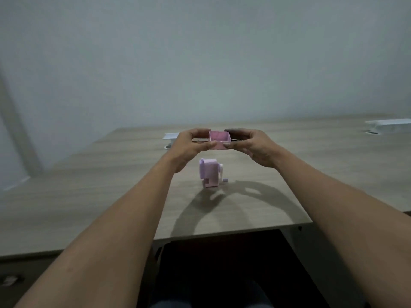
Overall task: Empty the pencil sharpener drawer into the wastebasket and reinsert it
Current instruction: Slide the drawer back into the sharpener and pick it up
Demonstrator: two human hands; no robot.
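A small pink drawer (pixel 219 140) is held in the air above the wooden desk, open side up, and its inside looks empty. My left hand (pixel 190 145) pinches its left side and my right hand (pixel 253 147) pinches its right side. Below and a little nearer to me, the lilac pencil sharpener (pixel 210 173) stands on the desk (pixel 100 196) with its crank on the right. No wastebasket is in view.
A white cable cover (pixel 170 136) sits at the desk's far edge behind my left hand, and another (pixel 389 124) lies at the far right. A grey wall rises behind the desk. The dark gap under the desk's near edge is in front of me.
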